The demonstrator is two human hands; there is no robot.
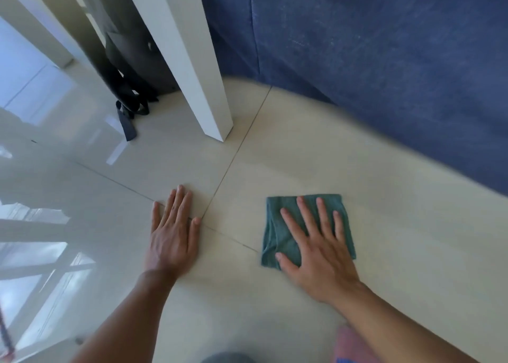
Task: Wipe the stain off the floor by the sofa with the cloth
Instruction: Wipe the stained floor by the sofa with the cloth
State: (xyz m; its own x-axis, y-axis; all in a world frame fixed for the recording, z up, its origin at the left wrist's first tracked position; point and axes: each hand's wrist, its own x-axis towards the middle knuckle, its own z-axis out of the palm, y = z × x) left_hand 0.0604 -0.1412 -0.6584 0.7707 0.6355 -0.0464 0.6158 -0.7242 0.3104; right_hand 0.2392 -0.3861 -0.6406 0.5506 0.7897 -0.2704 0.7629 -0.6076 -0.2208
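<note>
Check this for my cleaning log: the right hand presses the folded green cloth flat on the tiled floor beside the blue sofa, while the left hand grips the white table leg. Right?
Not quite. The head view shows the left hand flat on the tiled floor, well short of the white table leg. The right hand does press the folded green cloth down beside the blue sofa.

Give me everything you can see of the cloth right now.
The cloth is teal-green, soft and terry-like, folded into a rough square with a visible fold ridge along its left side. It lies flat on the pale tiled floor, in front of the blue sofa but apart from it. The right hand presses on it, palm down with fingers spread. No stain shows around it.
</note>
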